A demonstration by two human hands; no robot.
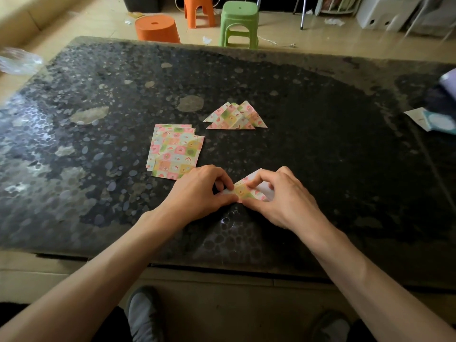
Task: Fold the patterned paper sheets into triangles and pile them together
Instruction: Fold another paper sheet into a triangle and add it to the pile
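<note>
Both hands are pinched onto one patterned sheet [246, 191] close to the middle of the tabletop's [98, 99] near edge. My left hand [199, 191] nips its left end between thumb and forefinger. My right hand [280, 201] curls over the raised flap from the other side, where the white back shows under the fingers.

The fold looks half made. To do it well, I'd bring the two corners exactly together before pressing anything. Then I'd pin them with one hand and run a fingertip along the crease from its middle outward against the hard top.

For room, the stack of flat sheets [175, 151] lies just beside my left hand, so a careless wrist sweep could scatter it. Further right, toward the tabletop's middle, the pile of triangles [235, 117] sits apart from that stack, with dark surface showing between it and my hands. A pale packet [434, 122] at the right edge is well apart. The near edge runs close under my forearms, so I'd keep the work from sliding toward me.
</note>
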